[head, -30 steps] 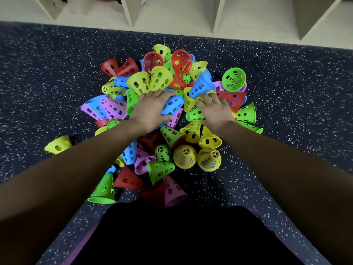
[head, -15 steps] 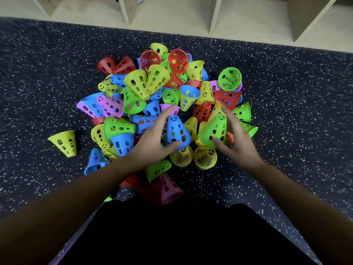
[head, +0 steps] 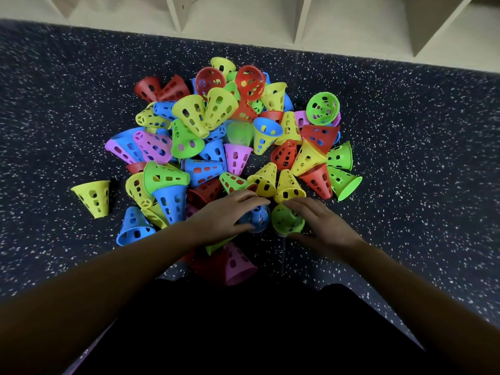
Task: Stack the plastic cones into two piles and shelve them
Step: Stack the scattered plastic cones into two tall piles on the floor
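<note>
Two hands down at the near edge of the heap of cones (head: 189,115). Gripped a blue cone (head: 258,216) with the left hand (head: 226,216), fingers over the top and thumb under. Gripped a green cone (head: 286,221) with the right hand (head: 323,226) the same way, its open end showing. Held the two cones side by side, almost touching. Had lots of bare dark speckled floor (head: 419,163) on the left and right of the heap. Spotted one yellow cone (head: 92,194) alone, well apart on the left side. Spotted a pink cone (head: 239,266) closest of all. Saw a pale shelf (head: 243,23) past the far edge of the floor.
</note>
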